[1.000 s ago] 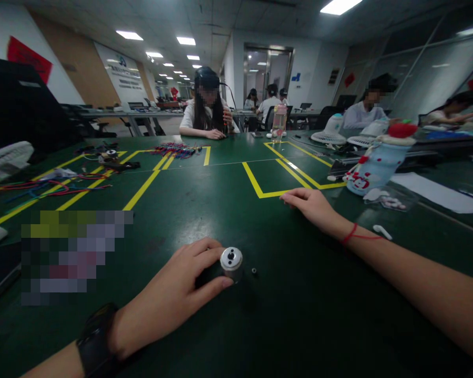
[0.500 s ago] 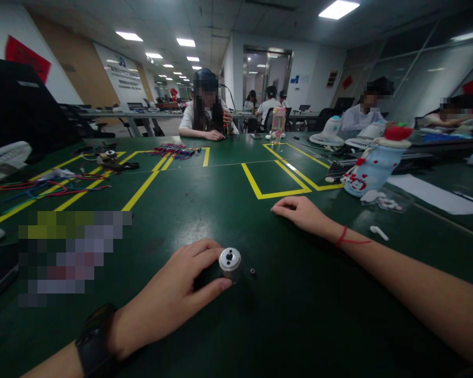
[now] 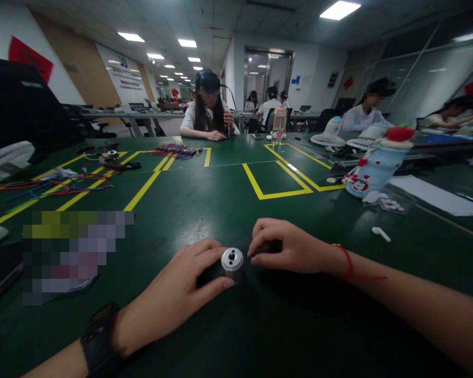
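My left hand (image 3: 199,268) curls round a small silver electric motor (image 3: 232,260), fingers on its far side and thumb on its near side. The motor stands upright on the green table, its round end face with dark holes turned up. Just right of it, my right hand (image 3: 286,247) is closed in a pinch of thumb and index finger, low over the table. Between those fingertips shows a tiny metal ring (image 3: 252,258), mostly hidden. A small gap parts the right fingertips from the motor.
Yellow tape marks (image 3: 286,196) lie ahead on the table. Loose wires (image 3: 59,184) spread at the left, near a blurred-out packet (image 3: 74,252). A blue bottle (image 3: 374,168), a white earbud (image 3: 380,234) and paper (image 3: 437,195) sit at the right. Across the table sits a person (image 3: 207,113).
My right hand has come left and nearer, down to where the tiny metal ring lay beside the motor, and now pinches it. My left hand has stayed on the motor.
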The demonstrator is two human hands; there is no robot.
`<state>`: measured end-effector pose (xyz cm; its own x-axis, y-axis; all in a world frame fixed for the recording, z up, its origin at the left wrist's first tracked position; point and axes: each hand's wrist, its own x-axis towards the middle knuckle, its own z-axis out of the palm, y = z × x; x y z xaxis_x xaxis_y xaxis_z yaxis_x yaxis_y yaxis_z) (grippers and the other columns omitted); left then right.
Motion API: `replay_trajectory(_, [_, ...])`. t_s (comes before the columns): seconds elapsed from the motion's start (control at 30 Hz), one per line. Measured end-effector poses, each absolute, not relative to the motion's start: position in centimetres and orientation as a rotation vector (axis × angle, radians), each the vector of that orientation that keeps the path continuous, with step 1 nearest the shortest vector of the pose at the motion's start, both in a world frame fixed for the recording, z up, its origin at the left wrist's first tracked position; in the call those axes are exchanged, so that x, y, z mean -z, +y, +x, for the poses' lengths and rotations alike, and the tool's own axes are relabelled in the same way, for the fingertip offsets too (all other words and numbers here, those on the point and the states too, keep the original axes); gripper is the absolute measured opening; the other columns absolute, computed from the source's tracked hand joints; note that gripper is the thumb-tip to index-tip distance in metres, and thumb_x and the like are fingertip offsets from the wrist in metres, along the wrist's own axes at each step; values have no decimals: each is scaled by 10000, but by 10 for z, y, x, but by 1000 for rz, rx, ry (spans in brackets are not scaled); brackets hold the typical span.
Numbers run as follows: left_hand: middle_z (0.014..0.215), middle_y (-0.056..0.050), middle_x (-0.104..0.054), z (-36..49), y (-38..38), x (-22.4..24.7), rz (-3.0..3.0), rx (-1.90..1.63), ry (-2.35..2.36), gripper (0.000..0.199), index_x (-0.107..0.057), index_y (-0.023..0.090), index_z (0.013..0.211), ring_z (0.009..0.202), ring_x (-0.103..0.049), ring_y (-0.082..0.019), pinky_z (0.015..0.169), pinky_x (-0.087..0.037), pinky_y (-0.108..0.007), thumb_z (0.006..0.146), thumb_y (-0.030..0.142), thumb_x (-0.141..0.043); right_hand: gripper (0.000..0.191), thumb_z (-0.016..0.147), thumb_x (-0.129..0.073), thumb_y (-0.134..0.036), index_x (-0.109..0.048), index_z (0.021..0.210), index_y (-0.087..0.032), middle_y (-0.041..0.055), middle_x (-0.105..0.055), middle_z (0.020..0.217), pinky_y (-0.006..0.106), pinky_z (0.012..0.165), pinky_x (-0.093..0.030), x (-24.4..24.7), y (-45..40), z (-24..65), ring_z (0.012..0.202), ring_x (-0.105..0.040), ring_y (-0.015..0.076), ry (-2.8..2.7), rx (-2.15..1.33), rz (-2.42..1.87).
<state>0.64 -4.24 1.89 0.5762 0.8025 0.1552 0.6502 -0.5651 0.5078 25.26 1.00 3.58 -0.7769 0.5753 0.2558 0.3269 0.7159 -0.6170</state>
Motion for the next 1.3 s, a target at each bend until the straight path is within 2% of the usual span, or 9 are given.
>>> replay_trajectory(0.13, [1162, -12, -575, 6, -41, -14, 2429, -543, 1172, 221, -571, 283, 1129, 1053, -543, -234, 912, -441, -391, 928, 376, -564, 170, 829, -654, -294, -686, 938, -168, 25, -559, 897, 240, 673, -449, -41, 2, 239, 767, -529, 111, -2219, -743, -716])
replay_trajectory(0.37, [1223, -24, -565, 13, -35, 4, 2471, -590, 1170, 243, -578, 293, 1153, 1084, -543, -253, 920, -452, -406, 926, 380, -562, 143, 831, -637, -245, -687, 951, -185, 24, -557, 897, 246, 673, -450, -31, -3, 234, 763, -518, 115, -2260, -752, -698])
replay_trajectory(0.53, [1217, -31, -570, 12, -36, 3, 2484, -595, 1177, 258, -568, 300, 1165, 1089, -541, -268, 917, -453, -417, 925, 395, -558, 180, 829, -639, -307, -695, 962, -198, 35, -574, 922, 267, 713, -455, -33, -4, 235, 790, -535, 128, -2291, -753, -701])
replay_trajectory(0.63, [1212, -29, -569, 12, -33, 2, 2465, -573, 1180, 259, -562, 295, 1170, 1075, -544, -260, 924, -442, -415, 928, 387, -560, 201, 833, -631, -357, -700, 919, -189, 39, -590, 937, 256, 668, -448, -32, 7, 241, 747, -533, 120, -2197, -773, -776])
replay_trajectory(0.77, [1171, -21, -575, 11, -29, 4, 2420, -511, 1168, 226, -554, 292, 1161, 1054, -539, -237, 911, -441, -394, 948, 368, -539, 258, 854, -581, -388, -696, 855, -157, 37, -612, 828, 262, 647, -421, -17, 45, 264, 722, -538, 130, -1942, -700, -1023])
replay_trajectory(0.87, [1184, -14, -566, 6, -29, 7, 2412, -503, 1168, 233, -543, 300, 1171, 1057, -533, -235, 912, -435, -391, 951, 374, -536, 313, 790, -618, -454, -695, 840, -155, -3, -558, 633, 255, 533, -360, 1, 80, 290, 574, -477, 119, -1671, -653, -1315])
replay_trajectory(0.93, [1204, -13, -557, 1, -29, 7, 2416, -520, 1174, 254, -530, 309, 1195, 1068, -530, -238, 925, -424, -396, 949, 375, -537, 353, 788, -594, -475, -685, 810, -134, -10, -511, 570, 258, 485, -319, 11, 98, 305, 508, -429, 112, -1581, -620, -1397])
replay_trajectory(1.13, [1177, -15, -565, -5, -29, 4, 2395, -504, 1165, 222, -556, 298, 1158, 1051, -533, -234, 915, -432, -387, 947, 365, -538, 396, 792, -551, -497, -684, 844, -128, -13, -496, 552, 254, 463, -310, 21, 111, 315, 478, -428, 110, -1543, -602, -1445])
replay_trajectory(1.3, [1157, -16, -576, -2, -32, -3, 2381, -514, 1164, 207, -575, 287, 1137, 1042, -539, -228, 905, -443, -374, 943, 352, -546, 383, 794, -554, -486, -692, 803, -129, 10, -556, 584, 263, 481, -339, 13, 104, 312, 492, -448, 118, -1651, -578, -1434])
